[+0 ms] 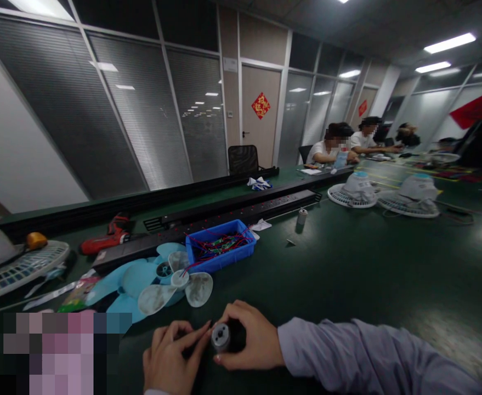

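One small motor lies at the near edge of the green table, low in the middle of the view and right in front of the person. Its silver end face, with a short shaft at the centre, is turned up toward the camera. Its dark body runs back and to the right, so the long axis points into the right palm.

The right hand is closed around that dark body, thumb below and fingers curled over the top, with a pale grey sleeve trailing off to the right. The left hand comes in from the left, its fingers half curled. Its fingertips meet the rim of the silver face; whether they pinch anything there cannot be told. Both hands touch the motor, the right one carrying it.

Just beyond lie fan blades in pale blue and cloudy white, beside a blue tray of red-wired boards. Farther off, two fan heads rest face down, and co-workers sit at the table's far end.
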A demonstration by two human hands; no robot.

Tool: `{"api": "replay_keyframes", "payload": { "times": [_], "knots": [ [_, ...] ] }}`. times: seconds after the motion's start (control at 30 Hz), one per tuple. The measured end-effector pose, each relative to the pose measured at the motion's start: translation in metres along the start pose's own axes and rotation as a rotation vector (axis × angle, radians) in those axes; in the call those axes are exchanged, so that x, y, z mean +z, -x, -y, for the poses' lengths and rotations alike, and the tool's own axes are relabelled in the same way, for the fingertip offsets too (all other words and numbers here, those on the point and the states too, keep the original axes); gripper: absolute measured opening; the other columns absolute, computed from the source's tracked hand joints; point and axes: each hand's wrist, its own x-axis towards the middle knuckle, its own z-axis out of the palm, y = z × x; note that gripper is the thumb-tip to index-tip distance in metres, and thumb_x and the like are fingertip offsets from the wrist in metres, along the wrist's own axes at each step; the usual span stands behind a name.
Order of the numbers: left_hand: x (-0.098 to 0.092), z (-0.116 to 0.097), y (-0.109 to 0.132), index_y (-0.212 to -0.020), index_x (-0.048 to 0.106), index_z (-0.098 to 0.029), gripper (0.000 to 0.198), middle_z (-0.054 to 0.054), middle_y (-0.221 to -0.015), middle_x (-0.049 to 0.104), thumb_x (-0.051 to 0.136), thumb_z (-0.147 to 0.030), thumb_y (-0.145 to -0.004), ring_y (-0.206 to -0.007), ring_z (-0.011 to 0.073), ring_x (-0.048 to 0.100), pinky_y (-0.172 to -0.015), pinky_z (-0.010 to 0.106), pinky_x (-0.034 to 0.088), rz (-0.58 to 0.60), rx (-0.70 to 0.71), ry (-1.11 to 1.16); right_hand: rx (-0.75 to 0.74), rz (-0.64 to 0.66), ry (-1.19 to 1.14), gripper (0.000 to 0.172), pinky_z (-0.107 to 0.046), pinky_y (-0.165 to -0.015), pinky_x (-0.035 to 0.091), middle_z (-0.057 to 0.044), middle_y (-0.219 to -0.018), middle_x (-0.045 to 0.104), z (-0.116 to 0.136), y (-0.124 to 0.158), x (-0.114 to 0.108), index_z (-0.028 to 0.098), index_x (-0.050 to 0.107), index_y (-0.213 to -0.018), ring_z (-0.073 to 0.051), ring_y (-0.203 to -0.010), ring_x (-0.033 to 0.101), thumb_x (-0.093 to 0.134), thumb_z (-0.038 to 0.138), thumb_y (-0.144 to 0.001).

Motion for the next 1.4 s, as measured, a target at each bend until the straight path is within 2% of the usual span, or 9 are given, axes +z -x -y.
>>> {"api": "replay_keyframes", "payload": {
  "times": [0.1, 0.2, 0.3, 0.4, 0.63, 0.9, 1.1, 1.3, 1.4],
  "knots": [
    [0.000, 0.002, -0.004, -0.092, 0.075, -0.037, 0.018, 0.001, -0.078, 0.065, 0.064, -0.044, -0.081, -0.080, 0.0222, 0.054, -0.070, 0.036, 0.044, -0.164, 0.091, 0.195, -0.013, 0.013, -0.004, 0.039, -0.029, -0.073, 0.042, 0.000, -0.084, 0.060, 0.002, 0.000, 0.000, 0.021, 0.057, -0.087, -0.019, -0.081, 0.055, 0.081, 0.032, -0.058],
    [-0.005, -0.008, -0.005, -0.093, 0.074, -0.031, 0.015, 0.001, -0.083, 0.068, 0.064, -0.037, -0.084, -0.085, 0.0205, 0.055, -0.076, 0.033, 0.047, -0.298, 0.261, 0.350, -0.016, 0.015, 0.019, 0.035, -0.030, -0.071, 0.041, 0.000, -0.083, 0.058, 0.005, 0.001, -0.001, 0.021, 0.056, -0.085, -0.019, -0.079, 0.054, 0.079, 0.028, -0.060],
    [-0.012, -0.024, -0.003, -0.092, 0.071, -0.027, 0.013, -0.001, -0.086, 0.072, 0.060, -0.024, -0.087, -0.093, 0.0195, 0.057, -0.082, 0.032, 0.048, -0.252, 0.362, 0.462, -0.023, 0.001, 0.023, 0.031, -0.030, -0.071, 0.041, 0.000, -0.081, 0.056, 0.007, 0.001, -0.001, 0.020, 0.054, -0.083, -0.019, -0.078, 0.053, 0.076, 0.025, -0.062],
    [-0.016, -0.035, 0.000, -0.094, 0.070, -0.027, 0.013, -0.002, -0.088, 0.073, 0.061, -0.020, -0.087, -0.096, 0.0198, 0.058, -0.084, 0.034, 0.047, -0.210, 0.405, 0.462, -0.045, 0.024, 0.003, 0.028, -0.031, -0.071, 0.040, 0.001, -0.081, 0.056, 0.007, 0.001, -0.001, 0.020, 0.053, -0.082, -0.019, -0.079, 0.053, 0.074, 0.022, -0.063],
    [-0.017, -0.034, 0.000, -0.095, 0.070, -0.026, 0.014, 0.000, -0.088, 0.073, 0.064, -0.018, -0.084, -0.094, 0.0210, 0.060, -0.081, 0.036, 0.050, -0.241, 0.388, 0.444, -0.044, 0.013, 0.009, 0.031, -0.030, -0.069, 0.040, 0.001, -0.082, 0.055, 0.003, 0.000, 0.000, 0.021, 0.052, -0.084, -0.018, -0.078, 0.053, 0.075, 0.024, -0.063],
    [-0.018, -0.036, -0.002, -0.091, 0.072, -0.024, 0.015, 0.002, -0.084, 0.071, 0.068, -0.015, -0.080, -0.091, 0.0201, 0.059, -0.078, 0.034, 0.053, -0.276, 0.439, 0.452, -0.077, 0.016, -0.016, 0.026, -0.030, -0.069, 0.041, 0.001, -0.080, 0.056, 0.009, 0.001, -0.002, 0.020, 0.053, -0.081, -0.018, -0.078, 0.053, 0.072, 0.019, -0.064],
    [-0.020, -0.039, 0.000, -0.091, 0.072, -0.024, 0.014, 0.002, -0.084, 0.071, 0.067, -0.015, -0.081, -0.091, 0.0195, 0.057, -0.078, 0.033, 0.052, -0.251, 0.429, 0.457, -0.082, 0.009, -0.024, 0.025, -0.030, -0.071, 0.041, 0.001, -0.081, 0.057, 0.008, -0.001, -0.001, 0.020, 0.053, -0.082, -0.018, -0.079, 0.054, 0.071, 0.018, -0.065],
    [-0.017, -0.025, -0.002, -0.092, 0.071, -0.025, 0.013, 0.002, -0.086, 0.072, 0.064, -0.018, -0.084, -0.092, 0.0198, 0.057, -0.082, 0.035, 0.048, -0.352, 0.301, 0.427, -0.036, 0.033, -0.001, 0.029, -0.032, -0.073, 0.042, 0.000, -0.085, 0.059, 0.009, 0.000, -0.004, 0.021, 0.055, -0.085, -0.020, -0.082, 0.055, 0.075, 0.022, -0.064],
    [-0.010, -0.009, -0.006, -0.089, 0.074, -0.029, 0.011, 0.001, -0.082, 0.073, 0.066, -0.027, -0.083, -0.084, 0.0212, 0.059, -0.072, 0.036, 0.047, -0.250, 0.197, 0.293, -0.023, 0.038, -0.008, 0.029, -0.033, -0.076, 0.043, -0.001, -0.087, 0.061, 0.012, 0.001, -0.005, 0.021, 0.056, -0.086, -0.020, -0.084, 0.055, 0.075, 0.020, -0.064]
  ]
}}
